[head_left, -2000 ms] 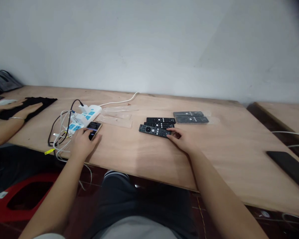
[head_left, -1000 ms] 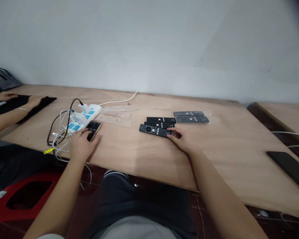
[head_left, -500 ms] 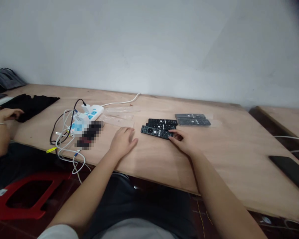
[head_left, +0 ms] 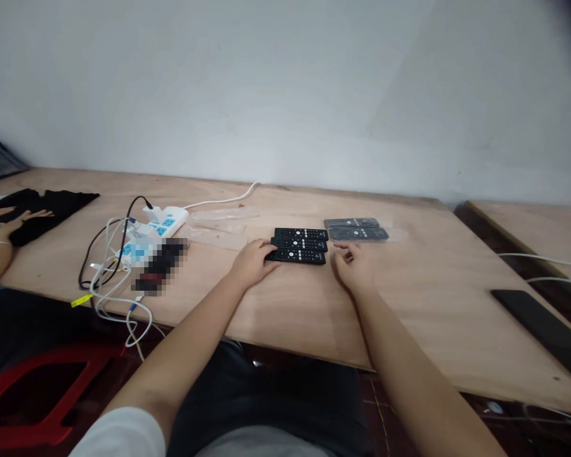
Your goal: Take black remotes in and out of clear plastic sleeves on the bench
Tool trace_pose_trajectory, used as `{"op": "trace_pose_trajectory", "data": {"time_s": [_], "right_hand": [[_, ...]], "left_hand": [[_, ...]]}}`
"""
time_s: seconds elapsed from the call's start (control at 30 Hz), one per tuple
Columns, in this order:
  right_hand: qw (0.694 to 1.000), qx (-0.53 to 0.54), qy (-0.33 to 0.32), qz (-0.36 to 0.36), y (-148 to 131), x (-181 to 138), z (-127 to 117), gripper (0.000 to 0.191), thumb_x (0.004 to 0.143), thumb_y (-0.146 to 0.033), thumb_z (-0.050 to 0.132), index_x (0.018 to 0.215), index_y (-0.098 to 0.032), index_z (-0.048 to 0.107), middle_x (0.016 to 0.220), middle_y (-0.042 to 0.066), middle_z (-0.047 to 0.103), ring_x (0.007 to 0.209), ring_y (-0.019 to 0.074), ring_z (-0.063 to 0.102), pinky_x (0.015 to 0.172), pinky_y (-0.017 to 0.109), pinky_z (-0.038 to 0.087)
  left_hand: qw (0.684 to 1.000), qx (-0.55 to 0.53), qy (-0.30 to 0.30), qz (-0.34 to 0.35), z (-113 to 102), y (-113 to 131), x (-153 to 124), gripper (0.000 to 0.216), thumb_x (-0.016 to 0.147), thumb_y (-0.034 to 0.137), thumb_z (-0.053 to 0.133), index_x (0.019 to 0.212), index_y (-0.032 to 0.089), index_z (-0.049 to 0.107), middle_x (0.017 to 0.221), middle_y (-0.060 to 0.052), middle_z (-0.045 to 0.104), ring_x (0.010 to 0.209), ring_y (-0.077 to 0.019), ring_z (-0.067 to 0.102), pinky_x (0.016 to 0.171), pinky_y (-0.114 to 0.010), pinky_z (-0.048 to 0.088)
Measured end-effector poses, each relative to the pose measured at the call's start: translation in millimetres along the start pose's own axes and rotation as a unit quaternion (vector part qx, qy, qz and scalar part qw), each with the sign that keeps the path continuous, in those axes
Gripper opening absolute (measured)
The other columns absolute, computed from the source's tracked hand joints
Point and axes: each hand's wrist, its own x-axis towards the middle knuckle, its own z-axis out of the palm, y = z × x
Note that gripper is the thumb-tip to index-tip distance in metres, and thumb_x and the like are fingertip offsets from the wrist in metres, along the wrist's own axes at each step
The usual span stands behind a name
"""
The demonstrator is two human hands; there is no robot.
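I'm wearing a short, white-looking sleeve (head_left: 124,435) on my left arm (head_left: 185,349), its plain edge showing at the lower left. Grey shirt cloth (head_left: 266,442) is covering my middle at bottom centre; just above, dark trousers (head_left: 266,397) are covering my thighs.

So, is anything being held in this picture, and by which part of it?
The left hand holds the nearest remote by its left end; the right hand holds nothing.

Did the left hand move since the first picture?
Yes: the left hand moved right, away from the white power strip, to the front black remote.
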Motion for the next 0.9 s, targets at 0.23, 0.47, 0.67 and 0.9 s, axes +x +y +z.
{"op": "trace_pose_trajectory", "data": {"time_s": [0.23,0.47,0.67,0.9], "right_hand": [[0.984,-0.171,0.044,-0.037,13.6,18.6,-9.4,0.049,0.084,-0.024,0.048,0.127,-0.012,0.067,0.138,0.02,0.058,0.13,0.0337,0.053,0.113,0.05,0.041],[0.95,-0.309,0.002,-0.031,33.0,42.0,-16.2,0.059,0.089,-0.027,0.046,0.145,-0.011,0.055,0.156,0.017,0.048,0.144,0.0362,0.04,0.117,0.057,0.033],[0.944,-0.326,0.001,-0.044,40.4,58.7,-13.9,0.058,0.088,-0.029,0.046,0.143,-0.014,0.059,0.148,0.015,0.057,0.134,0.0359,0.049,0.111,0.057,0.034],[0.944,-0.327,0.027,-0.035,41.9,64.6,-12.9,0.047,0.088,-0.028,0.046,0.127,-0.017,0.071,0.137,0.013,0.066,0.124,0.0354,0.052,0.105,0.055,0.032]], "left_hand": [[0.997,-0.063,0.032,-0.029,6.0,-7.4,-4.9,0.055,0.081,0.053,0.078,0.124,0.021,0.065,0.122,-0.01,0.066,0.116,-0.0271,0.063,0.105,-0.043,0.05],[0.993,-0.086,0.05,-0.06,6.3,-6.4,-3.9,0.049,0.083,0.054,0.075,0.117,0.02,0.066,0.115,-0.011,0.068,0.11,-0.0265,0.065,0.1,-0.043,0.052],[0.989,-0.106,0.061,-0.083,4.7,-5.4,-3.5,0.044,0.083,0.054,0.076,0.111,0.021,0.068,0.11,-0.01,0.069,0.106,-0.0266,0.066,0.095,-0.043,0.054],[0.987,-0.114,0.06,-0.092,4.5,-5.3,-2.4,0.042,0.083,0.053,0.075,0.108,0.021,0.068,0.108,-0.009,0.07,0.103,-0.0252,0.066,0.092,-0.041,0.054]]}}
